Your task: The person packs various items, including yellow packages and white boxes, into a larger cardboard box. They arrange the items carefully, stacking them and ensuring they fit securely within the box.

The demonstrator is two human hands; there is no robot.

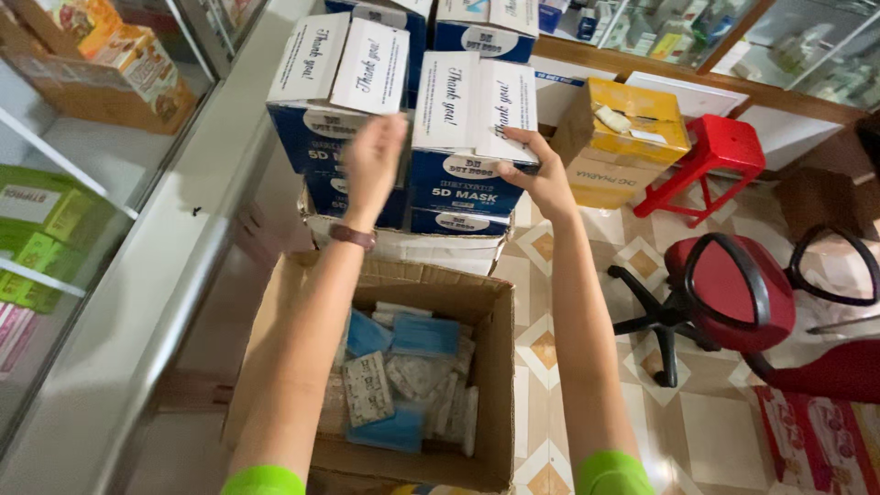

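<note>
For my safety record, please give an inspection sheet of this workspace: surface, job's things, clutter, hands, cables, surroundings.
Surface: patterned tile floor; no table seen.
Job's things: blue and white cardboard mask box, top flaps open, on a stack of like boxes.
Clutter: open brown cardboard box below, holding blue packets and blister strips.
Hands: left hand flat against the box's left side; right hand grips its right lower corner.
Cables: nothing seen.
Surroundings: glass display cabinet at left; yellow carton; red plastic stool; red office chair.
</note>
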